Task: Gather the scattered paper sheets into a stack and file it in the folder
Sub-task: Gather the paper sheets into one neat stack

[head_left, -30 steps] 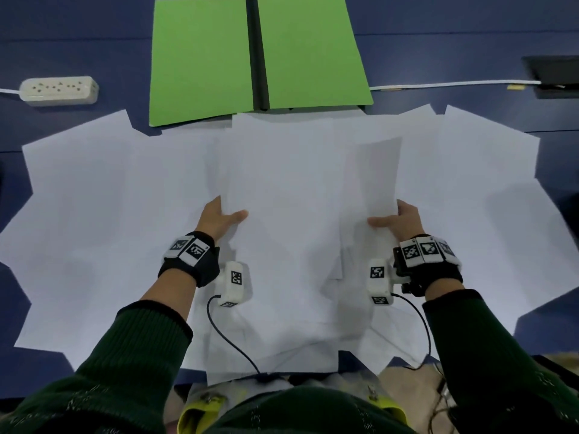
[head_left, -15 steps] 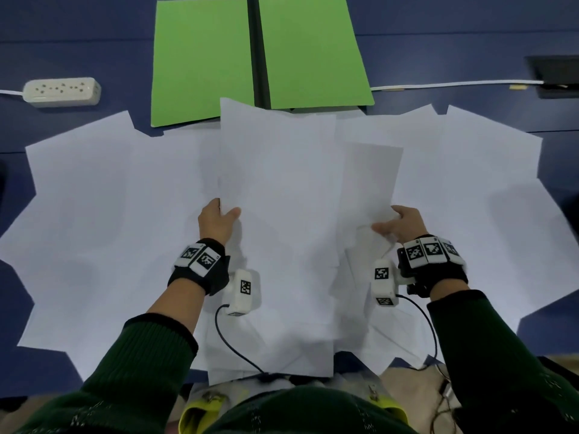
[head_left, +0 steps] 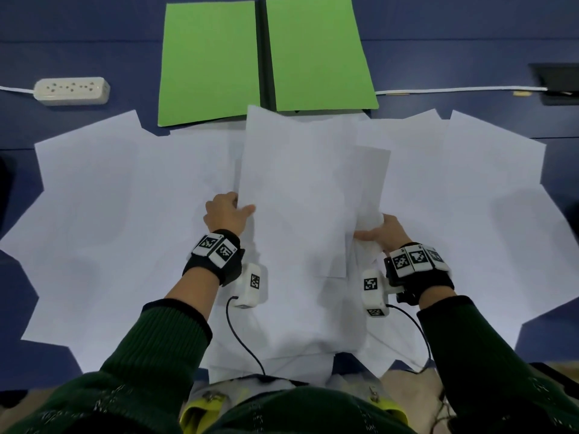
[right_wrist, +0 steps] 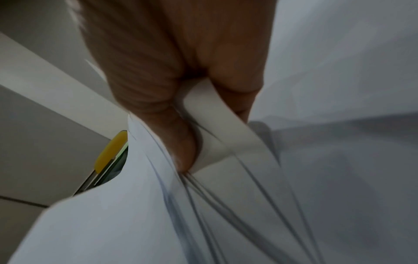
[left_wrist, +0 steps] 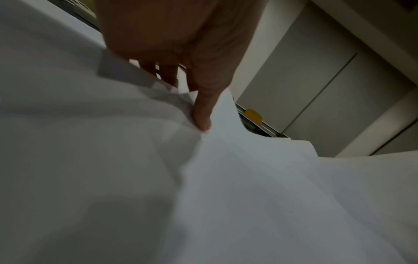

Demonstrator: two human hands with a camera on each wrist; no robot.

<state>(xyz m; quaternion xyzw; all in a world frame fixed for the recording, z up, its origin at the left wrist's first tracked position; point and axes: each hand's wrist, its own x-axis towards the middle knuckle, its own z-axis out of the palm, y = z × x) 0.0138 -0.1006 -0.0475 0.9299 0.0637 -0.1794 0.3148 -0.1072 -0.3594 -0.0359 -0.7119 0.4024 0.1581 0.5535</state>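
A bundle of white paper sheets (head_left: 297,195) is raised at the centre of the head view, its top edge reaching up to overlap the lower edge of the open green folder (head_left: 263,57) at the top centre of the frame. The left hand (head_left: 224,213) pinches the bundle's left edge, thumb on the near face and the other fingers (left_wrist: 167,73) behind the sheets, as the left wrist view shows with the thumb pressed into a crease. The right hand (head_left: 383,234) grips the bundle's right edge, where several sheets buckle and curl; in the right wrist view a strip of paper loops between the thumb and the curled fingers (right_wrist: 235,85). Below and to both sides, more loose sheets (head_left: 109,214) lie fanned and overlapping across the dark blue bench (head_left: 78,26). A white power strip (head_left: 72,90) sits at the upper left of the frame, and a white cable (head_left: 454,89) runs along the upper right.
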